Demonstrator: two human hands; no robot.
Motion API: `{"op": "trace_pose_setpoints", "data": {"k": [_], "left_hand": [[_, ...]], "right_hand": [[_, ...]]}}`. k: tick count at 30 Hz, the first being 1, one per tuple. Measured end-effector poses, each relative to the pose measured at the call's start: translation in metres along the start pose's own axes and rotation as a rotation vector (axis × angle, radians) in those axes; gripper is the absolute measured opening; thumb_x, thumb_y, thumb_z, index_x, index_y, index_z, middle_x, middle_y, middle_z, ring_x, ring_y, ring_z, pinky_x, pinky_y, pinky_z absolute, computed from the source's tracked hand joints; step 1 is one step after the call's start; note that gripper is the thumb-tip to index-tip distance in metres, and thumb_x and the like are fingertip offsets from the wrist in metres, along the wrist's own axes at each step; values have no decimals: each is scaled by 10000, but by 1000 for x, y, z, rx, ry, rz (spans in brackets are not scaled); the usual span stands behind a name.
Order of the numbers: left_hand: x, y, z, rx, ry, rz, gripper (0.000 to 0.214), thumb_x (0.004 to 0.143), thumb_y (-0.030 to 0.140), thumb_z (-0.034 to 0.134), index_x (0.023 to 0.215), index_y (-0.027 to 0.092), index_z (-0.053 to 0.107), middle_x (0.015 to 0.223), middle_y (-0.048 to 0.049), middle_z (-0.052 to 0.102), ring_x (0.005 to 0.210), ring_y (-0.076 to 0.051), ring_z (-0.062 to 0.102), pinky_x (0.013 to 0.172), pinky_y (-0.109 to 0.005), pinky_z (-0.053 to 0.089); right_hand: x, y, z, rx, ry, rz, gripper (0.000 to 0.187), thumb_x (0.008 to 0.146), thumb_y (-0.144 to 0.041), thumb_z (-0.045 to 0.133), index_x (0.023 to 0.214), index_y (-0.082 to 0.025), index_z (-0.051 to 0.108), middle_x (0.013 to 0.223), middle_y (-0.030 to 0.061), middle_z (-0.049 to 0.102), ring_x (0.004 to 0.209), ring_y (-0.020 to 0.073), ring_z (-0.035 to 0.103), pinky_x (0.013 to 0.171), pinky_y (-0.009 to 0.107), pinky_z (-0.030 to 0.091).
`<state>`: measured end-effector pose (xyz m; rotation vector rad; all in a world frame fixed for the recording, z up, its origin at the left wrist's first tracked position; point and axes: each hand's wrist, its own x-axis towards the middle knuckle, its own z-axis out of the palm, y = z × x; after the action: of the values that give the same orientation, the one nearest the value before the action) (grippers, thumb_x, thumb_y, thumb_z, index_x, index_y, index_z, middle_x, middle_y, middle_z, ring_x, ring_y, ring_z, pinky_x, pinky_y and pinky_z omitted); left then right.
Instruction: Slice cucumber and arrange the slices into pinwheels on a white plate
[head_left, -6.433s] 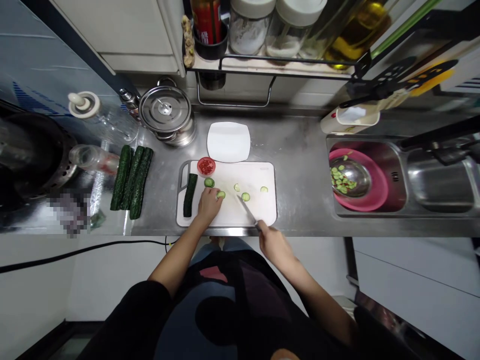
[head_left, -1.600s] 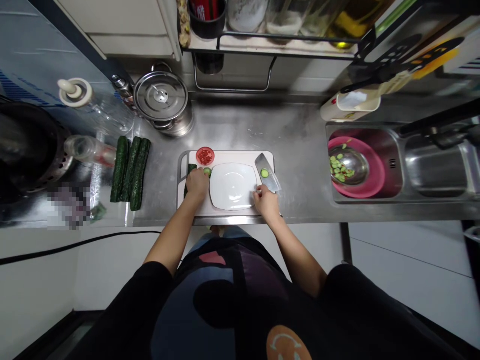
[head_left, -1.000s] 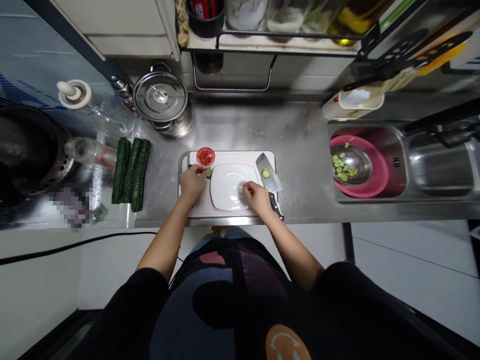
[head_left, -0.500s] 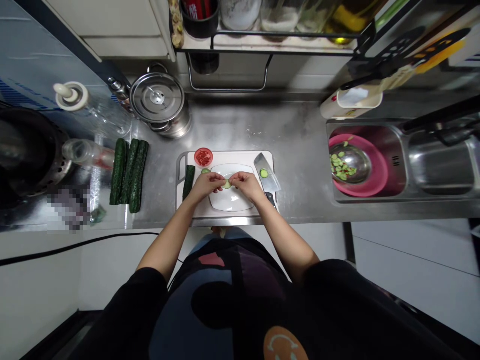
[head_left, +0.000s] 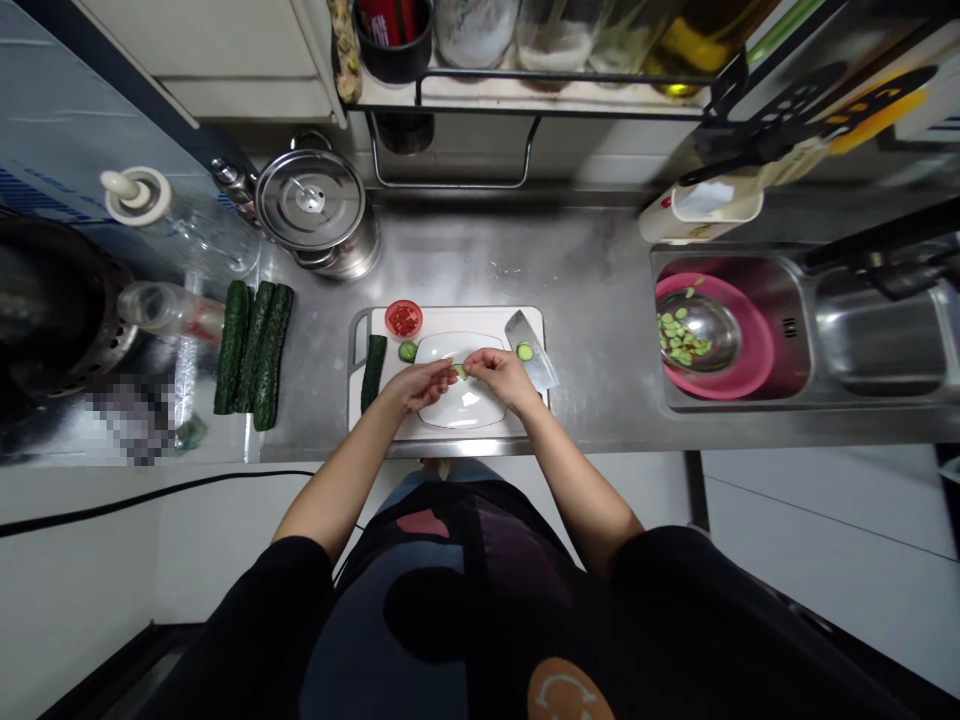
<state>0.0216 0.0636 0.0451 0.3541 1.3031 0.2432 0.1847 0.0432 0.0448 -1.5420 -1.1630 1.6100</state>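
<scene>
Over a white plate (head_left: pixel 465 410) a thin cucumber slice (head_left: pixel 460 371) is pinched in the fingertips of my right hand (head_left: pixel 501 376). My left hand (head_left: pixel 424 387) is turned partly palm up, fingers stretched out with their tips close to the slice; whether they touch it I cannot tell. The plate rests on a white cutting board (head_left: pixel 420 432). Left of it lie a dark green cucumber piece (head_left: pixel 373 372) and a small cucumber end (head_left: pixel 407 351). A red bowl (head_left: pixel 403 319) holds small red pieces. On the right, a cleaver (head_left: pixel 536 362) carries another cucumber slice (head_left: pixel 524 351) on its blade.
Several whole cucumbers (head_left: pixel 253 355) lie to the left, near a clear bottle (head_left: pixel 169 308). Behind stands a lidded steel pot (head_left: pixel 319 215). In the sink (head_left: pixel 795 385) at right, a pink basin (head_left: pixel 761 340) contains a metal bowl with cucumber slices. A rack (head_left: pixel 465 95) with jars hangs above.
My left hand has opened from its pinch and turned palm upward, fingers extended. My right hand keeps hold of the cucumber slice, which has tilted. The view has shifted slightly.
</scene>
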Motion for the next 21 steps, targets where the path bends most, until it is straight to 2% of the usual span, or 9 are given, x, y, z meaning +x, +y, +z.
{"op": "trace_pose_setpoints", "data": {"k": [2, 5, 9, 12, 17, 21], "left_hand": [[3, 5, 0, -29, 21, 46, 204, 795, 291, 641, 664, 138, 606, 615, -11, 600, 425, -23, 439, 341, -112, 295], [9, 12, 1, 45, 119, 185, 108, 744, 210, 671, 687, 138, 615, 589, 7, 586, 441, -30, 456, 366, -121, 291], [18, 21, 5, 343, 252, 387, 63, 749, 192, 633, 720, 139, 650, 514, 29, 559, 457, -59, 482, 433, -162, 335], [25, 27, 10, 595, 352, 502, 80, 763, 204, 609, 750, 157, 674, 531, 24, 598, 500, -91, 533, 505, -197, 394], [34, 27, 15, 833, 432, 585, 118, 780, 173, 574, 817, 174, 686, 685, 0, 683, 597, -115, 606, 637, -225, 449], [36, 24, 15, 964, 480, 626, 154, 794, 165, 551, 851, 196, 691, 800, -29, 710, 742, -157, 639, 707, -245, 454]], "right_hand": [[1, 4, 0, 37, 30, 27, 205, 596, -367, 638, 668, -176, 625, 567, -43, 565, 512, 79, 432, 502, 208, 327], [6, 12, 3, 91, 87, 80, 159, 574, -321, 636, 636, -178, 604, 509, -60, 533, 466, 74, 416, 469, 201, 313], [16, 21, 7, 119, 162, 164, 105, 593, -274, 611, 627, -179, 580, 503, -51, 565, 447, 82, 466, 463, 200, 350], [24, 25, 9, 92, 216, 219, 80, 628, -252, 589, 611, -179, 561, 511, -43, 587, 424, 79, 481, 463, 200, 377], [30, 24, 9, -44, 297, 237, 103, 658, -208, 553, 560, -181, 565, 495, -43, 595, 403, 77, 496, 500, 201, 414], [31, 22, 12, -171, 328, 217, 181, 671, -185, 515, 494, -199, 551, 409, -55, 537, 402, 98, 502, 542, 212, 425]]}}
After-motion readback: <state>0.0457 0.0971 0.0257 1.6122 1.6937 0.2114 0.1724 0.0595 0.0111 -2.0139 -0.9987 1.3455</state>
